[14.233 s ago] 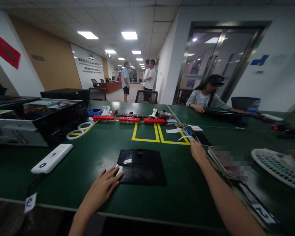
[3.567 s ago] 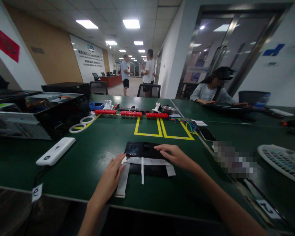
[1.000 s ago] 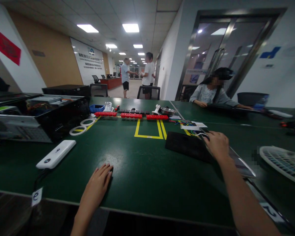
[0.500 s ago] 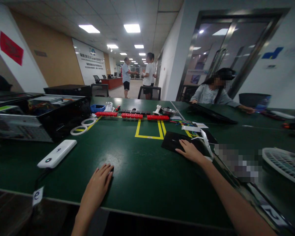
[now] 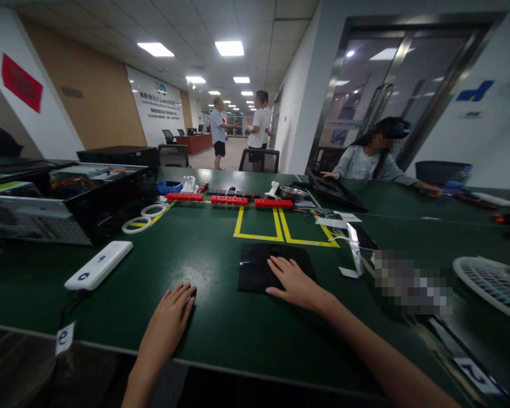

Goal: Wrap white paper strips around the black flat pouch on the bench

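My right hand (image 5: 295,279) lies on a flat, glossy black panel (image 5: 255,270), its fingers stretched out over the right part. The panel rests on the green table in front of two yellow tape outlines (image 5: 258,236); what it belongs to I cannot tell. My left hand (image 5: 166,317) rests palm down near the table's front edge, to the left of the panel and apart from it. Its fingers are extended and hold nothing visible. Nearest on its left is a white oblong device (image 5: 106,260) marked with a number, a black cable running from its near end.
An opened computer case (image 5: 110,198) stands at the left beside tape rolls (image 5: 136,225). Red strips (image 5: 228,199), a blue tray (image 5: 169,187) and a metal bowl (image 5: 293,194) line the back. A white stand (image 5: 354,252) and a racket (image 5: 493,286) are at right. A co-worker (image 5: 374,156) sits opposite.
My right hand and the black panel have moved left and toward me, uncovering the second tape outline. My left hand stays put. The co-worker's dark flat object has moved left and tilted up.
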`<state>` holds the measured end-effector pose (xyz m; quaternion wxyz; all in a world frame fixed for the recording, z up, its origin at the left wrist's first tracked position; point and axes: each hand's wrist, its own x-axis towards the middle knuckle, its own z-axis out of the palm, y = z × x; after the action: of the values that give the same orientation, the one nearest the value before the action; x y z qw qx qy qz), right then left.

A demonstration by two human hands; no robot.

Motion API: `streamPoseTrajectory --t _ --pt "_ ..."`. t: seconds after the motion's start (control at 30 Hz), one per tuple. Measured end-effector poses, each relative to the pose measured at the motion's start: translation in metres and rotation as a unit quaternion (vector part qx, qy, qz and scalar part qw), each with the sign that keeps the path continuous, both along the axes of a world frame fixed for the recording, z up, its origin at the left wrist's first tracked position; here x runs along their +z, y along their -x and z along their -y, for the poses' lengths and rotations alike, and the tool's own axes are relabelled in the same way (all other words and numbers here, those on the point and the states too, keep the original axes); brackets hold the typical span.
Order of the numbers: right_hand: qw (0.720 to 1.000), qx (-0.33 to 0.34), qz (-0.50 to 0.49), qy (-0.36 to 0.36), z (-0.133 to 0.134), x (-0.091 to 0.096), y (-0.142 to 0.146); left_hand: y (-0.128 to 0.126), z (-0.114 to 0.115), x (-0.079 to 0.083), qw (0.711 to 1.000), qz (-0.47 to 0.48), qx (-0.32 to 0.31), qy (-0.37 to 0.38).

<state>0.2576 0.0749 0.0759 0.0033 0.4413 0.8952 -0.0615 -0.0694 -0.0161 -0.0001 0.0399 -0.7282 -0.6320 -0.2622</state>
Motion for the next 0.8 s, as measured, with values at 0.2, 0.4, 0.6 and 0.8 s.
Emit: streamPoseTrajectory --t 0.2,0.4,0.6,0.8 --pt "0.997 0.048 0.004 -0.065 0.034 -0.009 0.034 -0.004 -0.001 0.003 0.999 -0.029 0.015 0.001" --pt "0.988 0.029 -0.045 -0.145 0.044 -0.029 0.055 -0.031 -0.005 0.016 0.994 -0.03 -0.092 0.043" --pt "0.987 0.038 -0.059 -0.146 0.041 -0.031 0.056 -0.062 -0.012 0.028 0.988 -0.037 -0.135 0.071" --pt "0.985 0.063 -0.097 -0.131 0.013 -0.021 0.037 -0.067 -0.014 0.035 0.989 -0.045 -0.107 0.092"
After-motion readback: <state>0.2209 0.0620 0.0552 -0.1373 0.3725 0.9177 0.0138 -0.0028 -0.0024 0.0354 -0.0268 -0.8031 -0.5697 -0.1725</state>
